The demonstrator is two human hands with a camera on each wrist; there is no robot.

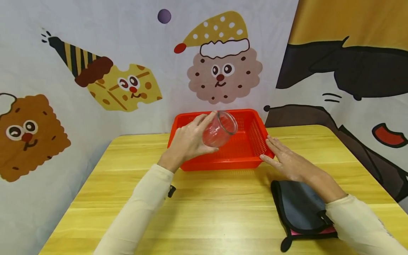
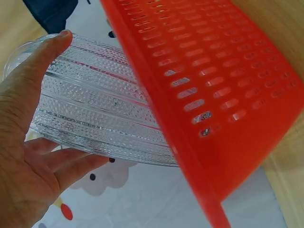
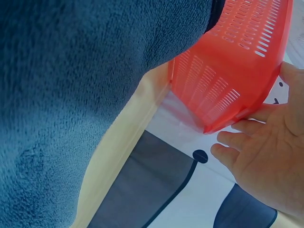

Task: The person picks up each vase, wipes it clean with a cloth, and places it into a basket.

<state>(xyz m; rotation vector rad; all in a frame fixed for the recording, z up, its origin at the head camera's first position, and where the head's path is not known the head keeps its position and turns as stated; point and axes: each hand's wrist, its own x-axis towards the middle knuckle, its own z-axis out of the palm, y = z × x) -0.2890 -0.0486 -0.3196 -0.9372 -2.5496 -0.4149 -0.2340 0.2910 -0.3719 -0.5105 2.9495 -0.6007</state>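
Observation:
My left hand [image 1: 189, 138] grips a clear glass cup [image 1: 216, 132] round its side, thumb on one side and fingers on the other. Tilted, with its mouth toward the right, the cup overlaps the red plastic basket [image 1: 220, 165] in the head view. The left wrist view shows ribs and a dimpled pattern on the glass [image 2: 95, 102], partly hidden behind the basket's rim [image 2: 156, 109]. Fingers extended, my right hand [image 1: 291, 164] rests at the basket's right front corner. Its palm and spread fingers [image 3: 232, 140] show beside the basket wall [image 3: 232, 71] in the right wrist view.
A folded blue-grey cloth [image 1: 299, 205] with black edging and a pink strip lies on the wooden table [image 1: 204, 209], under my right forearm. Its blue fuzzy fabric [image 3: 85, 95] fills much of the right wrist view. Behind the table hangs a cartoon-printed backdrop [image 1: 140, 42].

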